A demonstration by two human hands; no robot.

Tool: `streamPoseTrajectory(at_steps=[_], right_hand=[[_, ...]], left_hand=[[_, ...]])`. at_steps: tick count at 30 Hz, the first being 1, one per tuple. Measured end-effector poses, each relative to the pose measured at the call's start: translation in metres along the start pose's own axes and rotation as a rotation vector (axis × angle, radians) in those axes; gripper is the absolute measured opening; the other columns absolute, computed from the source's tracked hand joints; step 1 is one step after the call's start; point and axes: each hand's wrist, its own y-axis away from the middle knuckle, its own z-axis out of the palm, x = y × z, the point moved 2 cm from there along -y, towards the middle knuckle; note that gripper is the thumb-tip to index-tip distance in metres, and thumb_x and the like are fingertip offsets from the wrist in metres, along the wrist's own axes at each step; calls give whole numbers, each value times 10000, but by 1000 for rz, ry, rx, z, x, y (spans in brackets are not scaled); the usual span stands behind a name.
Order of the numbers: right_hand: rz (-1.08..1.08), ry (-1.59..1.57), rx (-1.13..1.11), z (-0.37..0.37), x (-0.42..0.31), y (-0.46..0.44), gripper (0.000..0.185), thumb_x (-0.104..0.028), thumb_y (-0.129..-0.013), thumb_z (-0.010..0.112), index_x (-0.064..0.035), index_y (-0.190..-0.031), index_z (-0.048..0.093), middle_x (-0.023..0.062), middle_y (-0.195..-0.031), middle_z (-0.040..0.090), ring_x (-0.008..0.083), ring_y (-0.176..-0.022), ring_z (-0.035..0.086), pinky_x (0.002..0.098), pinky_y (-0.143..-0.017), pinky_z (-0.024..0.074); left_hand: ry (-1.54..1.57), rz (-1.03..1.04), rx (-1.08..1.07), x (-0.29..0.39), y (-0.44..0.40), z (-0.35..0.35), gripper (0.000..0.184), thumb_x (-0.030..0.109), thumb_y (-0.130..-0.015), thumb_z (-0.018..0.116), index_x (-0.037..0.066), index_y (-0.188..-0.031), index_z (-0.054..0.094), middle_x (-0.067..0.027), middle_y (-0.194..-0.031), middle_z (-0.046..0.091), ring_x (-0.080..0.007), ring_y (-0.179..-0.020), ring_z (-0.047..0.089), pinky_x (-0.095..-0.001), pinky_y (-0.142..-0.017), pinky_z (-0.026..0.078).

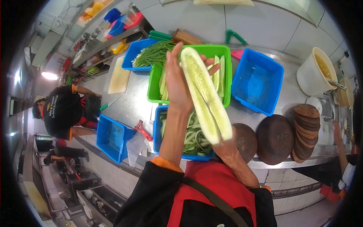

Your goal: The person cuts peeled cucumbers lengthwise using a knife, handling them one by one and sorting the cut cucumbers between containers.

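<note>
A peeled cucumber half (200, 89) lies cut face up across my hands, with a lengthwise split through its seedy middle. My left hand (178, 85) is closed around its upper part, fingertips showing past the far edge. At the lower end, my right hand (226, 148) grips it, its fingers mostly hidden underneath. Behind the cucumber stands a green tub (189, 48) holding more peeled cucumber pieces (220, 73). Below it, a blue tub (156, 132) contains green peel strips (193, 138). A red peeler (143, 131) rests left of that tub.
Right of the green tub is another blue tub (258, 81). Dark round boards (275, 139) and a stack of brown discs (306, 130) stand farther right, near a white bucket (312, 72). Green onions (153, 55) fill a tub at back left. Co-workers (62, 113) stand at both sides.
</note>
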Motion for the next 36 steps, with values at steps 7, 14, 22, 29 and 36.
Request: streamPoseTrajectory(at_steps=[7,14,22,29,36], right_hand=[[-448,324,27,-4,16,-1,512,-41,-883,646,32,-1358,467,190,-1325,539,294,-1194,555,369,-993,460],[315,-794,-37,0,54,-4,479,-183,-1009,509,-8,-1433,369,151,-1396,483,230,-1201,547,324,-1043,451],[-107,486,0,-22,31,-64,569,-150,-938,553,-63,-1468,364,136,-995,601,258,-821,667,367,-648,540],[-394,988,213,-32,36,-88,684,-142,-814,610,-96,-1460,389,156,-813,555,308,-647,650,393,-516,519],[-342,1055,164,-25,73,-110,646,-93,-803,610,-92,-1422,426,153,-792,574,289,-613,664,386,-488,522]], left_hand=[[97,-126,-91,-16,10,-13,381,442,-1038,351,117,-1210,451,-78,-923,493,-150,-710,504,-301,-618,486],[2,-76,-78,-29,24,-16,431,469,-1043,286,115,-1243,432,-71,-886,537,-204,-818,599,-399,-853,506],[-147,-192,30,-59,25,-43,618,595,-1004,291,60,-1277,438,-67,-978,594,-208,-967,592,-340,-828,497],[-564,-249,-60,-70,52,-46,620,6,-830,599,45,-1368,293,-100,-1048,525,-142,-767,561,-294,-628,509],[-556,-342,59,-77,49,-61,549,32,-828,569,43,-1330,347,-87,-954,532,-139,-650,545,-289,-539,496]])
